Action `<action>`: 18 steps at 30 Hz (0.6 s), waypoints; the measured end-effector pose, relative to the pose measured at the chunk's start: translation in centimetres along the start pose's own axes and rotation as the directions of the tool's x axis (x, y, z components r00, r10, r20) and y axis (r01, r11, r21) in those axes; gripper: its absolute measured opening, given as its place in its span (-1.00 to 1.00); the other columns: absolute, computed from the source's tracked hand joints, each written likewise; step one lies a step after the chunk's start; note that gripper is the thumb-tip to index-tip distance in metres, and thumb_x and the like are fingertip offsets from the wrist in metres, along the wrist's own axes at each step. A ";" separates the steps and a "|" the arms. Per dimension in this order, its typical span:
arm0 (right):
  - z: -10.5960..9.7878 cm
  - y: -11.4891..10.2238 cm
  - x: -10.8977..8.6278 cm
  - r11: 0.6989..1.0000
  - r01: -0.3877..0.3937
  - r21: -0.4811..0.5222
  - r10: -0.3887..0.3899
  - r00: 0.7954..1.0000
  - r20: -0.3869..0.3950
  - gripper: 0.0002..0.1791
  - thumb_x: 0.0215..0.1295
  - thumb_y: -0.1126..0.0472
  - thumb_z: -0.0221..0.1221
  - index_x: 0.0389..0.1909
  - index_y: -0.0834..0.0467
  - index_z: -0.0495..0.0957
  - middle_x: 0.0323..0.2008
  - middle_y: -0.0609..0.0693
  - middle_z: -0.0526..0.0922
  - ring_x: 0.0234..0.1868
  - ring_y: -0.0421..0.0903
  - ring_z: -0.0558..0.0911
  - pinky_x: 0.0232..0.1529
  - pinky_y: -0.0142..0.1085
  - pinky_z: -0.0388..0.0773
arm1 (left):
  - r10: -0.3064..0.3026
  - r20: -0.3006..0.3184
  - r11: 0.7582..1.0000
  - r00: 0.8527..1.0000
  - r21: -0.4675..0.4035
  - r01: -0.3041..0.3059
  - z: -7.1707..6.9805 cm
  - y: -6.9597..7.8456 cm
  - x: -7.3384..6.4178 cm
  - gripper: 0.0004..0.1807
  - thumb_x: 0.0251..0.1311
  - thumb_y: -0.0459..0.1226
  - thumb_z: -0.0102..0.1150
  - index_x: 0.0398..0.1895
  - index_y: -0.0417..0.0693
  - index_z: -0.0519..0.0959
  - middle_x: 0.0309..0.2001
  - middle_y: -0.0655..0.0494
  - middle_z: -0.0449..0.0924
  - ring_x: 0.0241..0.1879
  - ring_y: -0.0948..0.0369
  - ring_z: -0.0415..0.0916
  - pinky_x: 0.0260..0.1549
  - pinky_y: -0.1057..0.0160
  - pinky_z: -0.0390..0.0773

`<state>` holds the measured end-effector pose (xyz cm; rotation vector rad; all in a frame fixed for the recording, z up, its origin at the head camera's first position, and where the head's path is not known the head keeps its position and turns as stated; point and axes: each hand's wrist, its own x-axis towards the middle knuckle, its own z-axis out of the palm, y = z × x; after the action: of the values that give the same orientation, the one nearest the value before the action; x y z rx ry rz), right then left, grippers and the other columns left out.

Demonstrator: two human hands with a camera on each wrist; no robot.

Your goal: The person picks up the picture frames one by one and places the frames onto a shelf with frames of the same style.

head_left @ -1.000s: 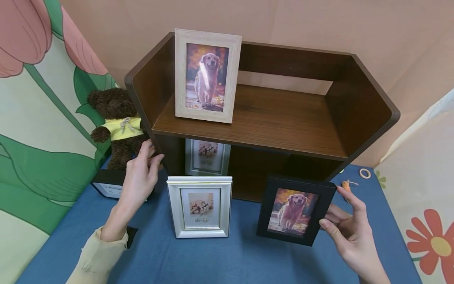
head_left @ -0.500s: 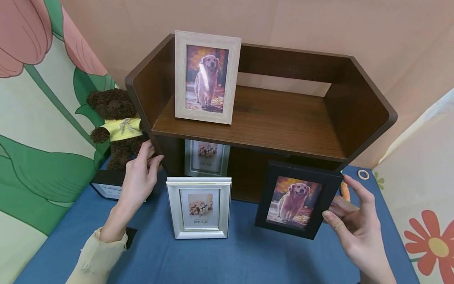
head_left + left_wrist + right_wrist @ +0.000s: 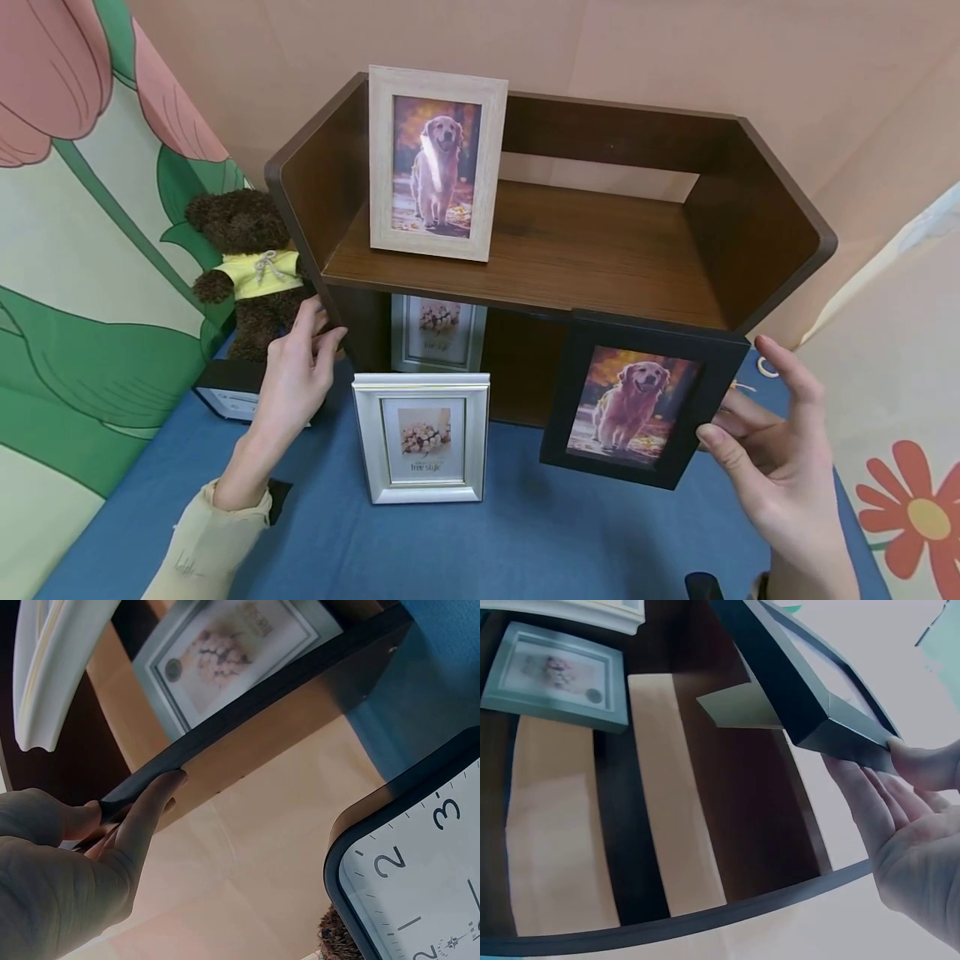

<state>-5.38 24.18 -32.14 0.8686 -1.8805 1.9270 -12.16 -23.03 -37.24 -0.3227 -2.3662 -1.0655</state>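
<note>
My right hand pinches a black picture frame by its right side, thumb in front and fingers behind. The frame holds a golden dog photo, tilts a little and hangs in front of the shelf's lower right opening; its stand juts out behind in the right wrist view. At the shelf's left side, my left hand grips the edge of the dark brown wooden shelf, thumb and fingers on opposite faces of the panel. A silver frame with a flower print stands on the blue cloth between my hands.
A pale wood frame stands on the upper shelf at left. Another silver frame is inside the lower level. Left of the shelf, a brown teddy bear is behind a clock. A wooden ring lies at right.
My right hand has raised the black frame, bringing it slightly to the right and up until its top overlaps the upper shelf's front edge. The left hand stays at the panel.
</note>
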 end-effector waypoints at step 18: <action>0.8 -1.9 3.5 0.981 0.095 0.167 -0.079 0.992 -0.101 -0.11 0.33 0.80 0.02 0.64 0.32 0.04 0.30 0.41 0.59 0.21 0.14 0.72 -0.04 -0.36 0.75 | -0.010 -0.002 1.000 1.000 -0.002 0.010 0.0 -0.1 0.0 -0.55 0.47 -0.61 0.14 0.37 -0.41 0.38 0.11 -0.43 0.68 -0.14 -0.24 0.78 -0.27 -0.05 0.74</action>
<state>-6.80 22.93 -28.54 0.8778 -1.6151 2.0612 -12.16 -23.06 -37.32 -0.3102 -2.3675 -1.0728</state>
